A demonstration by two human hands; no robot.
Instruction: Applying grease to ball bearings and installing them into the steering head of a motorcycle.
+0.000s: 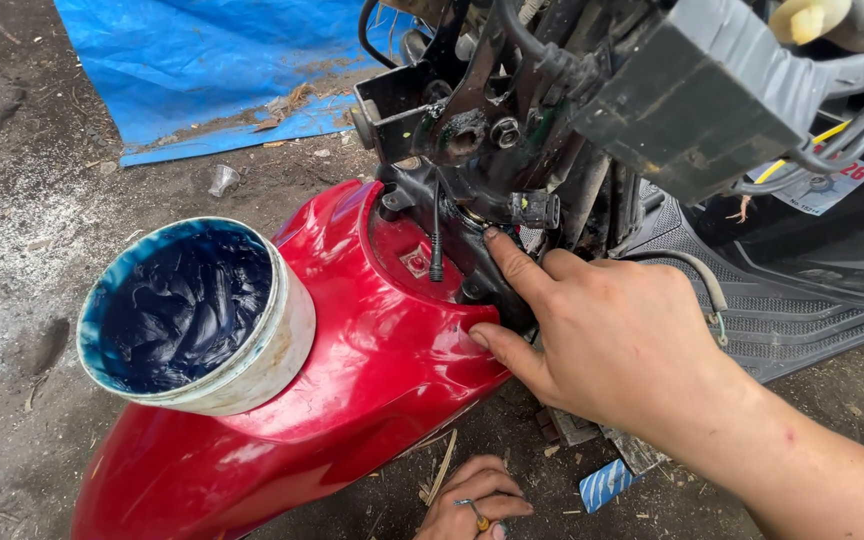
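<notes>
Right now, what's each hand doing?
Right hand: open, holding nothing, fingers pressed against the black steering column.
Left hand: mostly out of view, fingers curled; whether it grips anything cannot be told.

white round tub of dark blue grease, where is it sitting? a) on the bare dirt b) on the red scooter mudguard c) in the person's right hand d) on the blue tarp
b: the white round tub of dark blue grease rests on top of the glossy red scooter mudguard, while the blue tarp lies further back on the ground and the right hand is at the black steering column.
</notes>
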